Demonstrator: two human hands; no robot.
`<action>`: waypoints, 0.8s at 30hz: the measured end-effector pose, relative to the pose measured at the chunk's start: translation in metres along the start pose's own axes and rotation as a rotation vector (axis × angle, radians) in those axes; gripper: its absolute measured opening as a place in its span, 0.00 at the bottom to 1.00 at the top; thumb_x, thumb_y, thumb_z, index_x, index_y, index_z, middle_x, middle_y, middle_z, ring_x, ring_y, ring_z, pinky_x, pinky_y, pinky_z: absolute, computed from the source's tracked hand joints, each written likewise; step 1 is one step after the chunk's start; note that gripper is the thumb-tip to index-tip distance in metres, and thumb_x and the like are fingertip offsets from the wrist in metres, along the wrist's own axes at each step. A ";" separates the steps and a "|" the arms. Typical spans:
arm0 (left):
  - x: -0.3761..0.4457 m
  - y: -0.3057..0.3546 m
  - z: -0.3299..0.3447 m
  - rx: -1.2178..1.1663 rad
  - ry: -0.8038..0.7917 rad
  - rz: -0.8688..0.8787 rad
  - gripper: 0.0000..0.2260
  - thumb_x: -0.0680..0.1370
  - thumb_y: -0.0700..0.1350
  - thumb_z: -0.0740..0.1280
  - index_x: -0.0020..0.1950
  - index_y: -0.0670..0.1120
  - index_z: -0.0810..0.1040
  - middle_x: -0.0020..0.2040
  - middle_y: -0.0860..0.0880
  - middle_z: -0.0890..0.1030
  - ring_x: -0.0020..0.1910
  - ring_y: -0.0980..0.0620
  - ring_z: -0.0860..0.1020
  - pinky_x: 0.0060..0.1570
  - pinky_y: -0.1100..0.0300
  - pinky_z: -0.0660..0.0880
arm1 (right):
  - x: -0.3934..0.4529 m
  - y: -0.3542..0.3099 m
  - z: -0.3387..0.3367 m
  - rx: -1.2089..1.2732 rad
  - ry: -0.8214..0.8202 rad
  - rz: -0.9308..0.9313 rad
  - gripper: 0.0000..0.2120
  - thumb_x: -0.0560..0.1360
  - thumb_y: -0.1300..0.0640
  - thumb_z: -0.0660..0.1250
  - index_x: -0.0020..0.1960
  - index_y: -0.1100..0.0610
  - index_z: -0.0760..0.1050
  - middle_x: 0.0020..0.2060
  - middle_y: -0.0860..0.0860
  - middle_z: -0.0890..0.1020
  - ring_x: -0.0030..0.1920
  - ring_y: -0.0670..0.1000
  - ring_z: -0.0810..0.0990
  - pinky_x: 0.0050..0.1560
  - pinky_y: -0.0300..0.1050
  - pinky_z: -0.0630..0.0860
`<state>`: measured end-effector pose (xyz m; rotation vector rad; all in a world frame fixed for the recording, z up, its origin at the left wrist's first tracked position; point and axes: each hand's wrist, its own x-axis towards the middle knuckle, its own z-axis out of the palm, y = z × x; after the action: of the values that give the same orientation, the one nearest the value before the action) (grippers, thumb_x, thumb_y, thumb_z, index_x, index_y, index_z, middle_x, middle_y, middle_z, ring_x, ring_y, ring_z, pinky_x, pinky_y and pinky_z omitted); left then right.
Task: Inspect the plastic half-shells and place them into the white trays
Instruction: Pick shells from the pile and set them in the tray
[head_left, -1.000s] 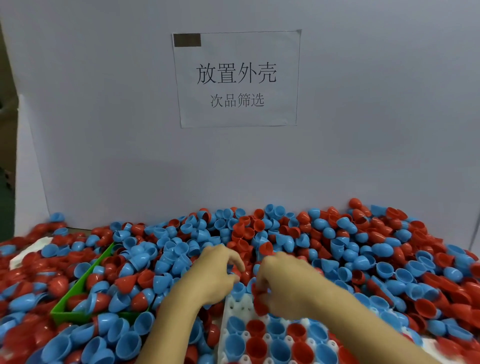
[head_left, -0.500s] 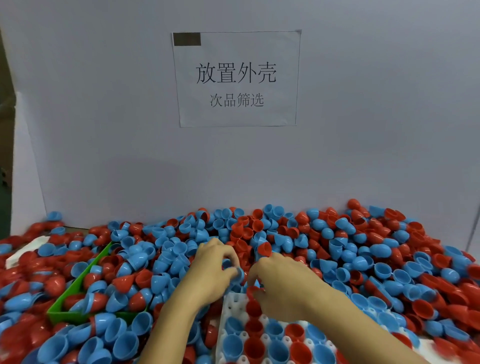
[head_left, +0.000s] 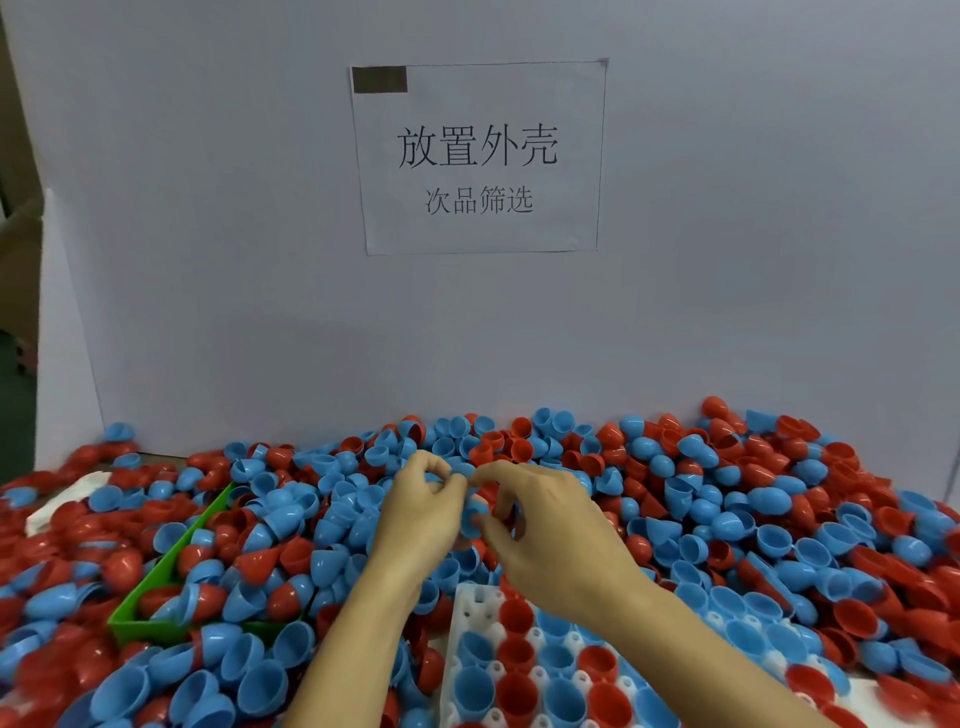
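Your hands are close together over the pile, just past the far end of the tray. Your left hand has its fingers curled, thumb and forefinger pinching a blue shell at the top. Your right hand is curled too, fingertips reaching in toward the left, and between the two hands sits another blue shell, touched from both sides. Whether the right hand truly clamps it or only steadies it, you cannot tell from here; the fingers hide the contact.

Below your wrists lies the white tray, its pockets holding red and blue shells open side up, in mixed order. The nearest corner pocket at the far left of the tray shows bare white. A second tray edge peeks out at the lower right, mostly buried.

To your left a green bin sits angled in the heap, with red and blue shells inside it. Loose shells cover the whole surface, red and blue mixed, some nested in one another, reaching back to the white board. A paper sign with printed characters is fixed to that board, straight ahead of you.
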<state>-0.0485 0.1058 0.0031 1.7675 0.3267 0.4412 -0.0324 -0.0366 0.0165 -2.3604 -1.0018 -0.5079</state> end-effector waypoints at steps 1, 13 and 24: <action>-0.001 0.002 0.000 0.035 -0.046 -0.008 0.03 0.81 0.43 0.63 0.49 0.45 0.74 0.39 0.45 0.84 0.33 0.52 0.83 0.31 0.60 0.80 | 0.001 0.000 0.000 0.000 -0.005 0.006 0.13 0.79 0.50 0.66 0.64 0.45 0.75 0.44 0.41 0.78 0.43 0.44 0.77 0.48 0.40 0.79; -0.007 0.014 -0.019 0.059 -0.243 -0.145 0.14 0.82 0.56 0.63 0.52 0.46 0.79 0.42 0.48 0.87 0.45 0.51 0.85 0.48 0.54 0.82 | 0.007 0.015 0.001 -0.043 -0.119 0.133 0.05 0.76 0.53 0.71 0.50 0.52 0.84 0.31 0.41 0.77 0.32 0.43 0.76 0.39 0.41 0.78; -0.008 0.031 -0.036 0.151 -0.021 0.083 0.09 0.81 0.51 0.64 0.47 0.50 0.80 0.44 0.47 0.86 0.42 0.49 0.83 0.34 0.67 0.74 | 0.010 -0.007 0.020 -0.409 -0.518 0.096 0.10 0.73 0.59 0.68 0.35 0.57 0.70 0.35 0.51 0.73 0.34 0.53 0.72 0.38 0.47 0.73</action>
<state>-0.0720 0.1258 0.0395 1.9365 0.2786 0.4666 -0.0283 -0.0151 0.0086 -2.9835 -1.0691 -0.0559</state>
